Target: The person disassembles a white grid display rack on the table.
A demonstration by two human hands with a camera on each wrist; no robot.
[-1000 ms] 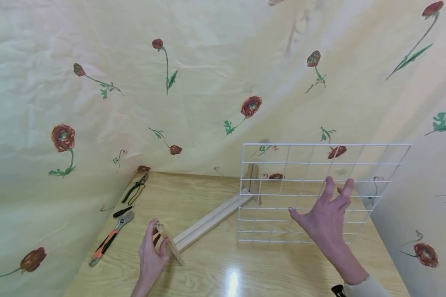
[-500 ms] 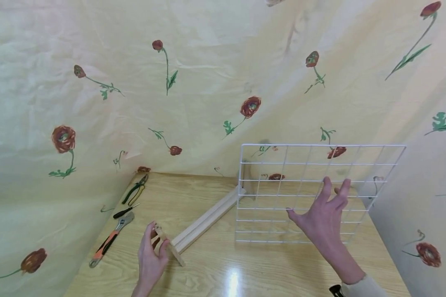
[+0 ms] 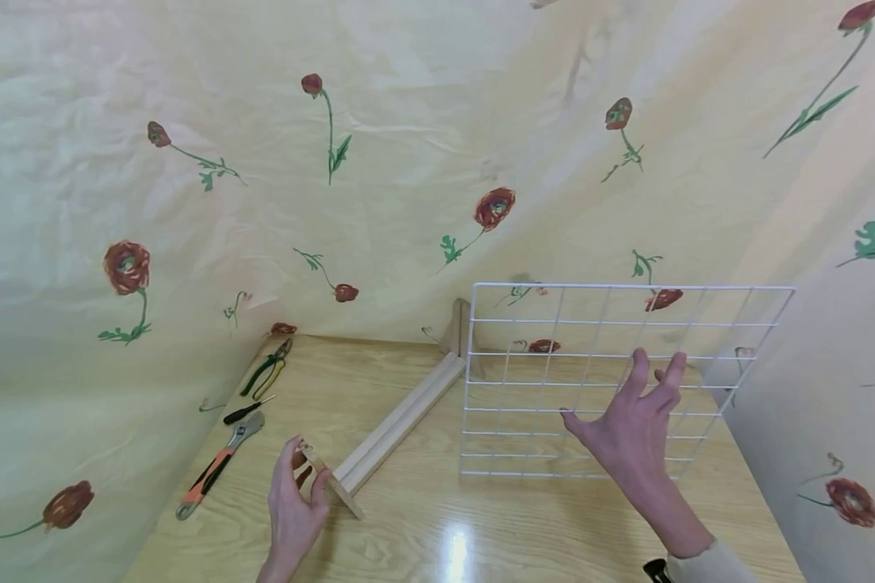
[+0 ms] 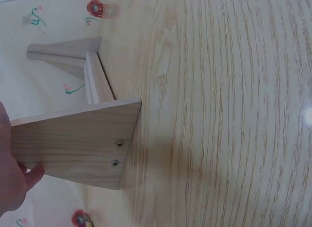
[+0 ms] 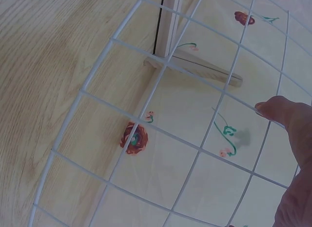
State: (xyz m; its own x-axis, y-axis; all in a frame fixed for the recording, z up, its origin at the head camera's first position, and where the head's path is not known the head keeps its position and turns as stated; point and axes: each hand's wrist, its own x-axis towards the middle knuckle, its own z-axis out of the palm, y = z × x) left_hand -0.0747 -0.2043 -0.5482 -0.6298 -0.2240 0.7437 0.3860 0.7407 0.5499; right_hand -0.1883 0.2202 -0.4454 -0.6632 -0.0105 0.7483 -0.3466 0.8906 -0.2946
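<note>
My left hand [image 3: 296, 518] pinches the near end board of a wooden rack [image 3: 401, 425], thumb on one face and fingers on the other. The left wrist view shows two screw heads low on that end board [image 4: 78, 144]. A grooved crossbar runs back to a second upright board [image 3: 455, 328], partly behind the grid. On the right, my right hand [image 3: 638, 429] holds a white wire grid panel [image 3: 547, 354], steeply upright over the table. Its fingers are spread and bent at the wires; the thumb [image 5: 280, 110] lies against one wire in the right wrist view.
Along the left table edge lie pliers [image 3: 266, 372], a screwdriver [image 3: 244, 411] and an adjustable wrench [image 3: 222, 465] with orange-black handle. Flower-printed cloth [image 3: 379, 202] walls in the back and sides of the wood-grain table [image 3: 408, 534].
The rack's far end has swung left, pivoting about the end in my left hand, so its far board now stands mostly left of the grid. The grid and right hand have shifted slightly left.
</note>
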